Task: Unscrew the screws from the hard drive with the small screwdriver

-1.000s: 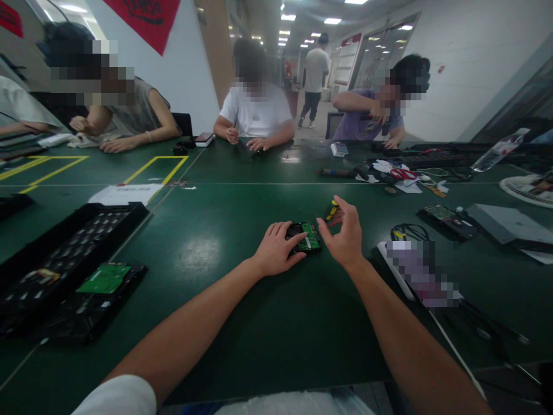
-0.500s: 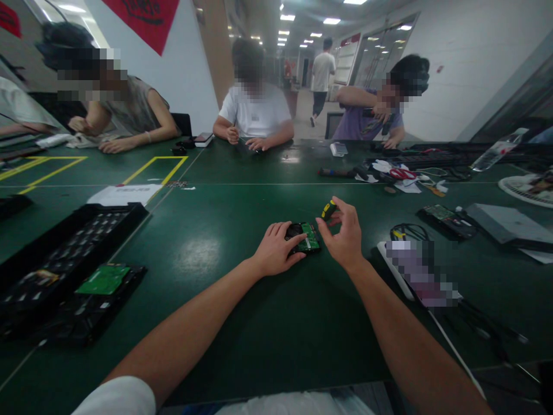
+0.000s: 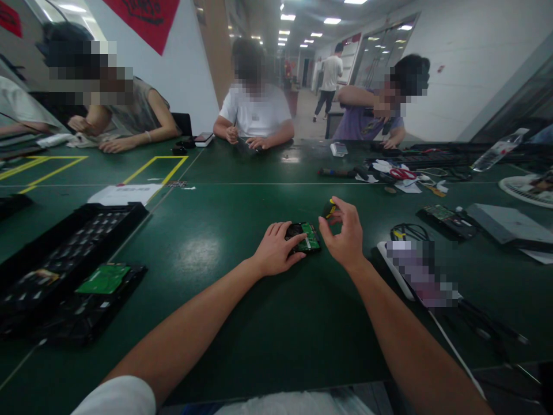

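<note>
While the left hand (image 3: 274, 249), partly spread, grips the hard drive (image 3: 311, 236), the right hand (image 3: 349, 235) loosely pinches what seems a screwdriver (image 3: 330, 209): likely screw work, next calling for a squarely seated tip.

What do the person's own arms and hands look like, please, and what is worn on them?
The left hand and right hand wear no gloves, and both wrists look bare. A plain white sleeve shows at the left arm; no sleeve is visible on the right.
</note>
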Demonstrator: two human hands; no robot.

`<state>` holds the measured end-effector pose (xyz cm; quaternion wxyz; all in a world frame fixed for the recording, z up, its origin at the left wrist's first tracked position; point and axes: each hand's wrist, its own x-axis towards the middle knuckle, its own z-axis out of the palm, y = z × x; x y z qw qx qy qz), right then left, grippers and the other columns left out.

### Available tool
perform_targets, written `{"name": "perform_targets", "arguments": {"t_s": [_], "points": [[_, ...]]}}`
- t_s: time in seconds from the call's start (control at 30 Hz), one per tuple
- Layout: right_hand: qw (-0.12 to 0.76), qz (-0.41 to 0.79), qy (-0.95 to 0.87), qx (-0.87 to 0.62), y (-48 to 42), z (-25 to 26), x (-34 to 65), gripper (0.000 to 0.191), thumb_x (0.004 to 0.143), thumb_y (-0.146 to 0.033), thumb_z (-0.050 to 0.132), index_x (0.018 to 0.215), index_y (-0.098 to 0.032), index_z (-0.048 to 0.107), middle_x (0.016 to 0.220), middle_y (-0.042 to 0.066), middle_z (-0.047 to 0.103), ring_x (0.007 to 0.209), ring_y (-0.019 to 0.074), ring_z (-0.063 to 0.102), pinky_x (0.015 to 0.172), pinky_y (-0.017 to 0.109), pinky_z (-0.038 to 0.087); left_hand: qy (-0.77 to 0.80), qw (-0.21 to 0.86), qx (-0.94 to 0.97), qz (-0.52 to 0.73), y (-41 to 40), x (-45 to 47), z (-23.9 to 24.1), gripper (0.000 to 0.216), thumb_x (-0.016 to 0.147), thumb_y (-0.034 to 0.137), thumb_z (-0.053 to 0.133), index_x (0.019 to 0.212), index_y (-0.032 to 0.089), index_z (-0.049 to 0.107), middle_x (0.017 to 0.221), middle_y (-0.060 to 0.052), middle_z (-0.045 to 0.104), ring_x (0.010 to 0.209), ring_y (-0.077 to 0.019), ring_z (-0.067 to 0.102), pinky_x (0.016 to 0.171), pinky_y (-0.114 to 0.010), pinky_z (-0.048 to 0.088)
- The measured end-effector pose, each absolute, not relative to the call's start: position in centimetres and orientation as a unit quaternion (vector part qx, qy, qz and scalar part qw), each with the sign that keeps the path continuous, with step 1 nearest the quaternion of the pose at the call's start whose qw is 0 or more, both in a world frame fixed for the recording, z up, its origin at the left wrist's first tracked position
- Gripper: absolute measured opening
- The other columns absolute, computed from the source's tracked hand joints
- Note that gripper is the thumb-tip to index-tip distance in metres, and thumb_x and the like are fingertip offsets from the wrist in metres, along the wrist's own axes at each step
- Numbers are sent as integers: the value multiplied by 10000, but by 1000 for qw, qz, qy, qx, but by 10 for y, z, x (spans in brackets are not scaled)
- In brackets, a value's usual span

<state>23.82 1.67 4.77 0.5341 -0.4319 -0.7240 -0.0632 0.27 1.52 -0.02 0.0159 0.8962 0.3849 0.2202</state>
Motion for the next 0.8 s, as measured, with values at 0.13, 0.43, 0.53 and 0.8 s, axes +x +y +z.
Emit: {"name": "perform_targets", "arguments": {"t_s": [0.13,0.43,0.53,0.8], "points": [[539,-55,-722,-430,17,47,237,617,972,-206,643,1547,-298,439,1379,130,608,911,216,707,811,447,683,389,16,894,223,15,3,-1,602,1007,619,592,1525,314,611,1591,-172,453,1471,-419,420,1201,-646,357],[542,-61,-723,-425,19,45,238,641,947,-182,646,1538,-302,428,1386,130,588,927,219,694,770,433,674,390,9,893,223,15,4,1,609,1012,624,573,1524,297,613,1573,-183,456,1459,-422,430,1202,-639,359],[545,-60,-716,-431,19,44,238,642,943,-202,666,1531,-294,426,1376,128,589,899,212,685,759,431,666,392,16,892,226,15,4,1,605,1003,623,592,1522,313,613,1577,-167,463,1462,-417,425,1204,-639,358],[535,-61,-727,-426,17,47,238,618,961,-223,636,1539,-292,429,1379,141,576,995,254,665,790,458,652,391,18,893,224,14,3,1,606,1007,620,584,1525,307,608,1582,-174,463,1463,-422,426,1204,-649,352]]}}
